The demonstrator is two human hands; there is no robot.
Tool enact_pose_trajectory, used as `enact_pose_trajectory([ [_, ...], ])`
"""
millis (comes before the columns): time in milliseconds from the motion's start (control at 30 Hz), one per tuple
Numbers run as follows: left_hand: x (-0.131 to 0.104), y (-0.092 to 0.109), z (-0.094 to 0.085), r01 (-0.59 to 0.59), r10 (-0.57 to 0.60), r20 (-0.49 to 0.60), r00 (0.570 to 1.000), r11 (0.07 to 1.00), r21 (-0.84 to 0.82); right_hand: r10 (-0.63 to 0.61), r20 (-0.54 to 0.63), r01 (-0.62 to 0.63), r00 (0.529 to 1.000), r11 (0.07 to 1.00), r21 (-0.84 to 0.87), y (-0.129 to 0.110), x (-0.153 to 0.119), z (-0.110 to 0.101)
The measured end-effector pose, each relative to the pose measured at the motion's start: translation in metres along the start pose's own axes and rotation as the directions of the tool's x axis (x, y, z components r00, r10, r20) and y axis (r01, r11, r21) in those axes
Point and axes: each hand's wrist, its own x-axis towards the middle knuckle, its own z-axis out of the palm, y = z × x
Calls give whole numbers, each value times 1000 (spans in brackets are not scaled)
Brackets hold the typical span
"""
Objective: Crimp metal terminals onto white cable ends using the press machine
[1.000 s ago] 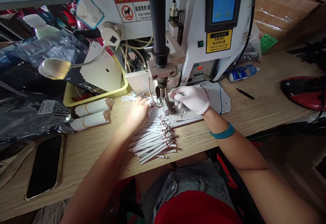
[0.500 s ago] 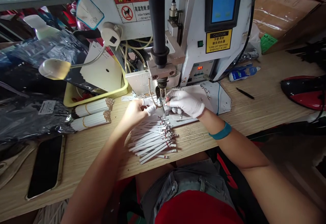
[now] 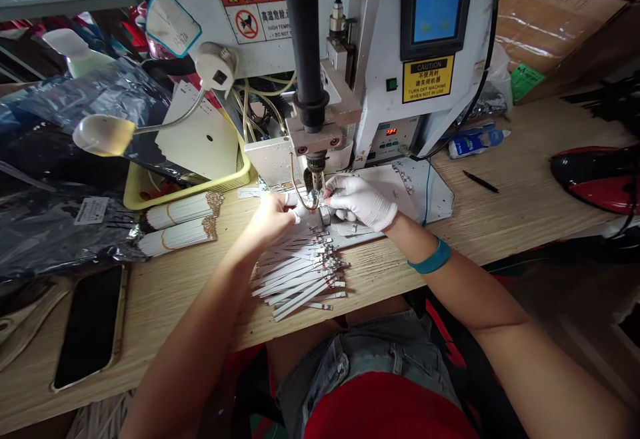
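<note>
Under the nozzle (image 3: 316, 174) of a white bench machine, both hands meet from either side. My left hand (image 3: 274, 218), with white covers on some fingertips, is closed in a pinch just left of the nozzle tip. On the right side, my right hand (image 3: 364, 203) wears a white glove and pinches close to the same spot, with a bare fingertip showing. Whatever lies between the fingers is too small and hidden to make out. Below the hands, a fanned pile of thin white strips (image 3: 295, 282) with small metallic and red ends lies on the table.
Two banded bundles of white strips (image 3: 183, 224) lie left, before a yellow basket (image 3: 187, 192). A phone (image 3: 91, 326) lies near the front edge. A bent lamp (image 3: 104, 135) reaches in. To the right are a pen (image 3: 480, 181), a blue-white tube (image 3: 477, 140) and a red-black iron (image 3: 595, 179).
My left hand has shifted slightly right and its fingers have drawn closer together by the nozzle. My right hand keeps nearly the same pose. The whole view has moved a little.
</note>
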Motion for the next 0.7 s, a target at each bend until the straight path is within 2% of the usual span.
enact_pose_trajectory([
  [167,2,-1,-1,7,-7,6,1000,1000,-18,-13,3,13,1000,1000,3,2,1,-1],
  [400,3,-4,-1,-10,10,18,1000,999,-40,-1,13,0,1000,995,99,1,2,-1],
  [700,3,-2,-2,67,-65,25,998,996,-56,12,9,-13,1000,994,109,0,1,-1],
])
